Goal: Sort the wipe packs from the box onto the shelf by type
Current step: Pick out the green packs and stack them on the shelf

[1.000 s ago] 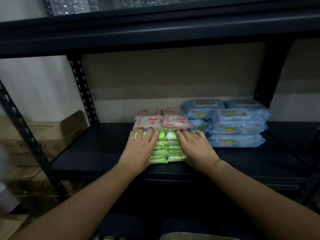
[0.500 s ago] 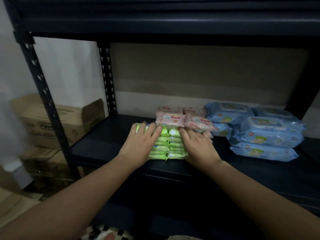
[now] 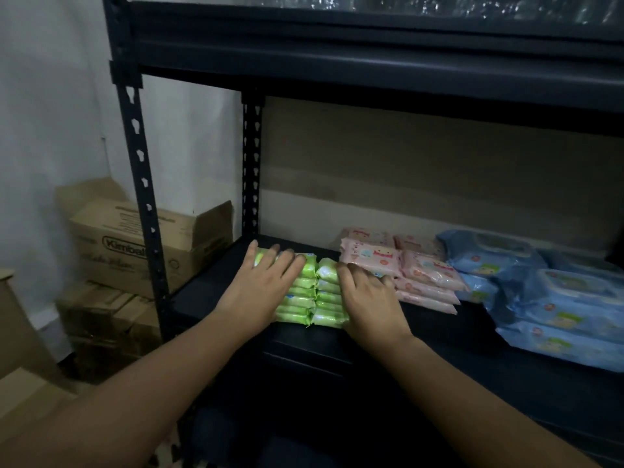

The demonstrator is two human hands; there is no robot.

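Note:
Several small green wipe packs (image 3: pixel 314 298) stand in two tight rows near the front edge of the dark shelf (image 3: pixel 209 285). My left hand (image 3: pixel 260 285) lies flat on the left row with its fingers spread. My right hand (image 3: pixel 366 298) presses flat against the right side of the green packs. Pink wipe packs (image 3: pixel 398 261) are stacked just right of the green ones, behind my right hand. Large blue wipe packs (image 3: pixel 540 292) are piled at the shelf's right end.
Black metal uprights (image 3: pixel 141 184) frame the shelf on the left, with another shelf board (image 3: pixel 371 59) overhead. Cardboard boxes (image 3: pixel 131 244) are stacked on the floor to the left, beyond the uprights.
Both hands have slid the green packs leftwards along the shelf, away from the pink stack. The camera has swung to the left, so the shelf's left end and boxes show more.

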